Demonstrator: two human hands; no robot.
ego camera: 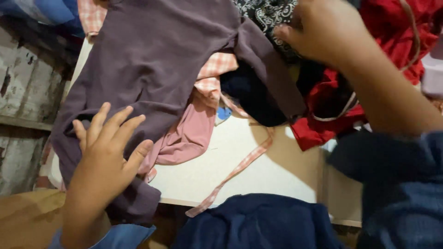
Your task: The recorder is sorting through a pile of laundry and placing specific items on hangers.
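From the head camera, the left hand [108, 147] lies flat with fingers spread on the hem of a purple shirt [152, 55], gripping nothing. The shirt stretches up and away from it to the right hand [323, 30], which pinches its sleeve. Between the hands lie a pink garment [189, 133] and red cloth [323, 124] on a white table [258, 170].
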